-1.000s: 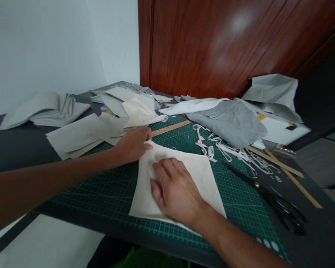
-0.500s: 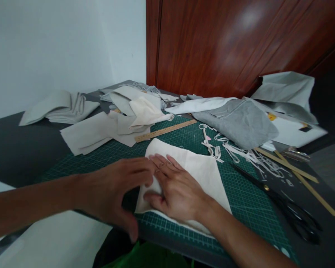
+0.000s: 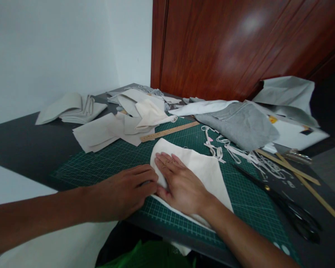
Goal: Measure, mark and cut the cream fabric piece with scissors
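Cream four-sided cloth (image 3: pixel 209 171): lower centre
Right hand (image 3: pixel 182 184): flat atop it, unclenched
Left hand (image 3: pixel 128 193): curled at its left edge; cannot tell whether grasping

Towards ten o'clock from the cloth (image 3: pixel 212 171), passage is offered over bare mat (image 3: pixel 111 154). At eleven, the surface is crossed by a flat ruler (image 3: pixel 170 131). At one, it is cluttered by cords (image 3: pixel 211 145); between three and four, it is obstructed by scissors (image 3: pixel 280 203). Near nine, entry is blocked by the left hand (image 3: pixel 125 193).
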`<state>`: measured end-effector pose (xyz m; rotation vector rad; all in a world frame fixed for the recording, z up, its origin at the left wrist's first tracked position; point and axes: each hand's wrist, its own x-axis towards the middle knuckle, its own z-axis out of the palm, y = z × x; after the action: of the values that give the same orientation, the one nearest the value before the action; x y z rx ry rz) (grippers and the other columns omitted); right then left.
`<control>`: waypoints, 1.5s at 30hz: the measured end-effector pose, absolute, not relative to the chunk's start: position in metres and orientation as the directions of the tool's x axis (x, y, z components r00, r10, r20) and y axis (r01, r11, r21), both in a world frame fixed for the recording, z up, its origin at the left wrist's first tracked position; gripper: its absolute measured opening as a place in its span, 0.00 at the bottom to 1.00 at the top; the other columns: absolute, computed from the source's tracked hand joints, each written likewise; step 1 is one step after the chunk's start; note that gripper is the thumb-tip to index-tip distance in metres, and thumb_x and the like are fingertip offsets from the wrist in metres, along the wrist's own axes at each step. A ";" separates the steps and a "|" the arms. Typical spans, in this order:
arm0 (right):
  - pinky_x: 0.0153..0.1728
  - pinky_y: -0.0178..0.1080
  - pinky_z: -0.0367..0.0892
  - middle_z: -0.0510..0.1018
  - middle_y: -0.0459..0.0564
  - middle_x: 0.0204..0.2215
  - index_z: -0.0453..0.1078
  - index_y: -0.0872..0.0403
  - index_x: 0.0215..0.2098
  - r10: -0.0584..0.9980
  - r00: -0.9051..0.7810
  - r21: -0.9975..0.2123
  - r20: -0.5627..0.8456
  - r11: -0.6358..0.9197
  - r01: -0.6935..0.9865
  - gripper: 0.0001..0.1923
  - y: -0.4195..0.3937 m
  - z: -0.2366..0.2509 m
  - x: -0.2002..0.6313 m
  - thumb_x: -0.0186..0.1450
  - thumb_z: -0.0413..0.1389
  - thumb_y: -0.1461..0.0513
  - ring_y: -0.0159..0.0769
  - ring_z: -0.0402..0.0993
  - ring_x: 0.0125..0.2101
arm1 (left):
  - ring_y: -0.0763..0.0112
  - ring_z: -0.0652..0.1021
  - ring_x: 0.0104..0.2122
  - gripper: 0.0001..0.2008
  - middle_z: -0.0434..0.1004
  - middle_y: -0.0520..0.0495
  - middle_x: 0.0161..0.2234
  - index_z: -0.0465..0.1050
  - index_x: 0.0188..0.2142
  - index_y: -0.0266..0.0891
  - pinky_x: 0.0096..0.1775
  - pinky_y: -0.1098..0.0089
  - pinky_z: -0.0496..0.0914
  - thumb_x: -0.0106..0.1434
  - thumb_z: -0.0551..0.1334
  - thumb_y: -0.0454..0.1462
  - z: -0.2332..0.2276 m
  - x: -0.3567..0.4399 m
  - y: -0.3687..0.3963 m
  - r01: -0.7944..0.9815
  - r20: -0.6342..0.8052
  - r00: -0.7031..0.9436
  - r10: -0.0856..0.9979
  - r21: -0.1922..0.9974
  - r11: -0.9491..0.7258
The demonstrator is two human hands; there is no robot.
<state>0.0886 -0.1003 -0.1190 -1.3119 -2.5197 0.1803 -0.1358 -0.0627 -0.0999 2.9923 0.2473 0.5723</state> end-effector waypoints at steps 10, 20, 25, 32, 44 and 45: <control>0.74 0.52 0.46 0.61 0.65 0.73 0.57 0.67 0.73 0.825 -0.511 -0.273 0.241 0.563 0.780 0.34 -0.100 -0.118 0.087 0.75 0.53 0.55 0.49 0.54 0.73 | 0.62 0.69 0.55 0.15 0.69 0.44 0.49 0.65 0.37 0.40 0.62 0.58 0.65 0.55 0.55 0.21 -0.110 -0.117 -0.071 0.407 0.340 0.770 0.540 0.391 -0.826; 0.74 0.52 0.48 0.63 0.65 0.72 0.59 0.65 0.72 0.825 -0.505 -0.280 0.252 0.562 0.778 0.32 -0.100 -0.118 0.088 0.76 0.52 0.56 0.47 0.55 0.73 | 0.70 0.76 0.43 0.14 0.76 0.48 0.41 0.67 0.33 0.40 0.49 0.69 0.71 0.68 0.50 0.24 -0.109 -0.121 -0.058 0.223 0.524 0.749 0.406 0.377 -0.899; 0.74 0.53 0.48 0.62 0.64 0.72 0.59 0.64 0.72 0.828 -0.500 -0.280 0.254 0.558 0.781 0.32 -0.099 -0.117 0.088 0.75 0.53 0.57 0.47 0.55 0.73 | 0.70 0.79 0.45 0.14 0.78 0.48 0.46 0.68 0.28 0.39 0.50 0.68 0.72 0.55 0.52 0.21 -0.108 -0.127 -0.057 0.196 0.475 0.688 0.548 0.606 -0.771; 0.74 0.53 0.47 0.63 0.64 0.72 0.60 0.64 0.72 0.834 -0.498 -0.275 0.237 0.549 0.789 0.31 -0.099 -0.116 0.086 0.76 0.52 0.57 0.47 0.55 0.73 | 0.56 0.80 0.49 0.12 0.82 0.45 0.42 0.77 0.25 0.41 0.52 0.57 0.74 0.63 0.63 0.42 -0.088 -0.117 -0.061 -0.046 0.057 0.489 0.870 0.998 -0.039; 0.74 0.54 0.48 0.61 0.65 0.73 0.60 0.65 0.72 0.832 -0.500 -0.265 0.238 0.551 0.791 0.32 -0.100 -0.118 0.087 0.75 0.52 0.56 0.48 0.54 0.73 | 0.56 0.78 0.52 0.25 0.79 0.43 0.49 0.70 0.45 0.41 0.53 0.55 0.71 0.47 0.74 0.37 -0.090 -0.107 -0.060 0.177 -0.128 0.190 0.973 0.980 0.094; 0.74 0.54 0.48 0.61 0.65 0.73 0.60 0.65 0.72 0.832 -0.501 -0.265 0.238 0.552 0.791 0.32 -0.100 -0.118 0.087 0.75 0.52 0.56 0.48 0.54 0.73 | 0.56 0.78 0.53 0.27 0.78 0.42 0.50 0.69 0.46 0.41 0.52 0.55 0.72 0.47 0.74 0.37 -0.088 -0.107 -0.060 0.178 -0.142 0.198 0.970 0.978 0.107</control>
<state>0.0872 -0.0997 -0.1177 -1.3332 -2.4548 0.1716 -0.1073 -0.0598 -0.0883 1.3261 1.2257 0.8776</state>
